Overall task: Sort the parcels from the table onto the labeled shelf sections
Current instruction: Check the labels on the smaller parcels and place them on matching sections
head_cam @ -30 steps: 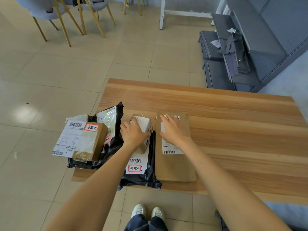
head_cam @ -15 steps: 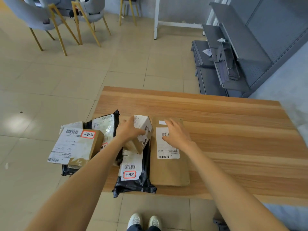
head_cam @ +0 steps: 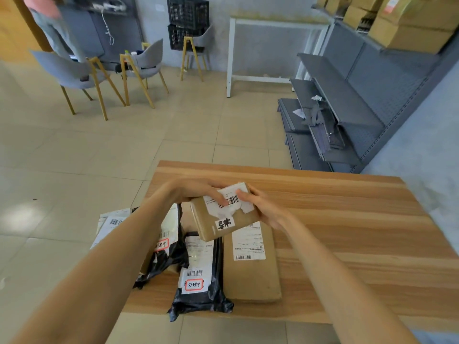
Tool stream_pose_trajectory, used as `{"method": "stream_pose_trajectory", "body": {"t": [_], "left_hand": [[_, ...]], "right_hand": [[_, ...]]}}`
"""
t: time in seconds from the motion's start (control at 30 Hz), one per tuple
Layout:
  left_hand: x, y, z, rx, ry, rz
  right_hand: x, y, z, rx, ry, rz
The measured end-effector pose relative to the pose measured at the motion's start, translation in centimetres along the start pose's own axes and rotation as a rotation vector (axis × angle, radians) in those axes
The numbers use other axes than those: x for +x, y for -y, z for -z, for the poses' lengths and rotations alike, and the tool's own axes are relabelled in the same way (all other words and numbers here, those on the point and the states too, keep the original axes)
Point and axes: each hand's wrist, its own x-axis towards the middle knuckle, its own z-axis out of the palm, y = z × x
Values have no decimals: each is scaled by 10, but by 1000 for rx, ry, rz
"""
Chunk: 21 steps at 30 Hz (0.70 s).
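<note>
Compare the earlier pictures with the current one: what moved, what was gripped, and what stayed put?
The small cardboard box was lifted off the table; the right hand left the flat cardboard parcel and joined the left hand gripping it. The black mailer bag and flat parcel stayed.

Both hands [head_cam: 196,192] [head_cam: 260,207] raised; fingers curled

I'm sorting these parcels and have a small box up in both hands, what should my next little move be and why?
Probably turn the small box until its handwritten sticker reads upright. Both the left hand and right hand grip it above the table, and the sticker faces you upside down, so its shelf section cannot be read yet. Then carry it toward the grey shelves.
</note>
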Motion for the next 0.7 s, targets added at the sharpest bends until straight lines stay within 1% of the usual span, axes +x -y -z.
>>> {"method": "stream_pose_trajectory", "body": {"t": [0.07, 0.13, 0.17, 0.23, 0.3, 0.37, 0.57, 0.7], "left_hand": [[-2, -4, 0, -5, 24, -3], [0, -3, 0, -25, -1, -2], [2, -1, 0, -33, -50, -3], [6, 5, 2, -50, -215, -24], [8, 14, 1, -161, -375, -82], [9, 21, -6, -286, -463, -117], [18, 25, -34, -578, -424, -113], [19, 29, -35, -637, -430, -123]], "right_hand": [[-2, -3, -2, 43, -18, 18], [-4, -5, -1, 45, -66, 36], [-5, -5, -1, 40, -100, 41], [-5, -7, 0, 39, -185, 49], [-4, -9, 1, 73, -256, 47], [-2, -9, 2, 99, -299, 51], [-4, -3, -4, 62, -354, 57], [-7, -1, -3, 4, -332, 46]]}}
